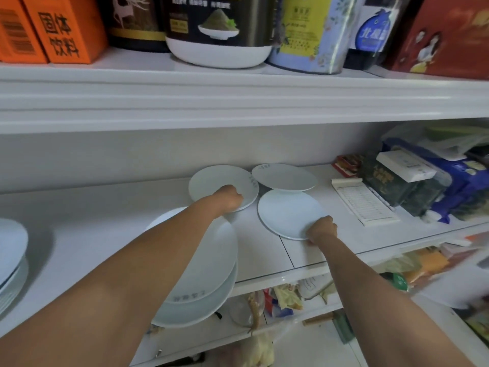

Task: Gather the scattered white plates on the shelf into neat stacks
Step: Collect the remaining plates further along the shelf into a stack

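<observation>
On the white shelf (pixel 105 221), a left stack (pixel 10 250) of plates sits at the left edge, partly out of view; a near stack (pixel 206 274) overhangs the shelf's near lip, with the left forearm passing above it; farther in, the left hand (pixel 229 198) rests on the middle plate (pixel 211 181), fingers curled at its near rim, seemingly gripping it, though the fingertips are hidden; right of that, a far plate (pixel 284 177) sits by the back wall, its near rim over the far edge of the right plate (pixel 285 213); the right hand (pixel 321 230) pinches that plate's near rim; the hands are well apart; a notepad (pixel 362 201) and dark packets (pixel 402 186) lie farther right.
</observation>
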